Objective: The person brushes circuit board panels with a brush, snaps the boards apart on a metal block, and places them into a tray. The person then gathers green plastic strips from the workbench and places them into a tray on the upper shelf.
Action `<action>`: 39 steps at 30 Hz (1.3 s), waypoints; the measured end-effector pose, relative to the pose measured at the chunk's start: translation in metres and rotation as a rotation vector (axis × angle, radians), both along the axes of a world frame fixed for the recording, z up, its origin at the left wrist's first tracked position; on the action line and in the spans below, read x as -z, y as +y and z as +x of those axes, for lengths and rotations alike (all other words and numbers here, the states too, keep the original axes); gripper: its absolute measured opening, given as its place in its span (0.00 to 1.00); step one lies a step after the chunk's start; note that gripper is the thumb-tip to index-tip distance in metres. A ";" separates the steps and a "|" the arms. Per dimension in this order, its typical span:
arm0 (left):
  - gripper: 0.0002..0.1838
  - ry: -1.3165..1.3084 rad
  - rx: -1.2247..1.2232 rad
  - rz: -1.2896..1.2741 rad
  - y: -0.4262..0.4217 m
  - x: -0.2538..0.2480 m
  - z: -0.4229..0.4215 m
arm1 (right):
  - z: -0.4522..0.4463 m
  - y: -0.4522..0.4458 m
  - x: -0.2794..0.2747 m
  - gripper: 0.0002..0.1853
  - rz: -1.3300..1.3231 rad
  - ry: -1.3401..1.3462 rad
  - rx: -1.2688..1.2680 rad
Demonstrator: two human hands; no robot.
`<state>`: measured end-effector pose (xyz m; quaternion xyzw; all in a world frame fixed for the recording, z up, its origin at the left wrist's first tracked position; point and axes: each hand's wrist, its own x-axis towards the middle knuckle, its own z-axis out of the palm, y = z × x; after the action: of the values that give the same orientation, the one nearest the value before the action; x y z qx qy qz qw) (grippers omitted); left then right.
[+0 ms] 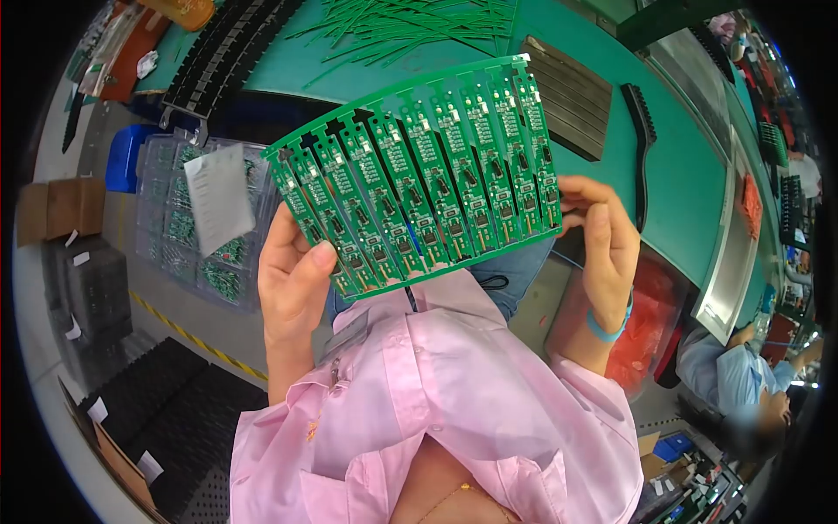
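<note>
Pale pink shirt (489, 393), button front, open collar, folded cuffs above both hands; sm. orange-yellow embroidery on L chest. Light-blue band (611, 325) just below R hand (602, 240), at wrist. Thin gold-col. necklace (465, 486) w/ sm. pendant. Blue jeans (524, 272) beyond shirt hem, between hands.

Even, fairly bright light falls on my circuit board panel (419, 188), with no hard shadows. Pale glare streaks the metal rail (723, 262) at right. Fisheye distortion bends the edges into a black, vignetted rim; a soft blur covers one co-worker's head (758, 430).
</note>
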<state>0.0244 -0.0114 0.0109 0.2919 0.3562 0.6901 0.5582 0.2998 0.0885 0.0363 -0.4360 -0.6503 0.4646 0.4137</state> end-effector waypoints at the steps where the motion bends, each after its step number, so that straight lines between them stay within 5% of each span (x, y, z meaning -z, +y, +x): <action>1: 0.30 -0.003 0.005 -0.005 0.000 0.000 0.001 | -0.002 -0.002 0.000 0.15 -0.012 0.011 -0.009; 32: 0.25 0.173 0.206 -0.193 0.030 -0.019 0.022 | 0.017 -0.016 -0.001 0.11 -0.204 -0.059 0.059; 35: 0.25 0.279 0.270 -0.087 0.075 -0.038 0.015 | 0.019 0.007 -0.010 0.11 -0.140 -0.007 0.107; 39: 0.24 0.822 0.305 -0.081 0.103 -0.051 0.017 | 0.030 0.020 -0.005 0.10 0.139 -0.170 0.161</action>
<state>0.0418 0.0912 0.0615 0.5693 0.5282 0.4118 0.4768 0.3299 0.1086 0.0414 -0.4949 -0.6765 0.3452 0.4222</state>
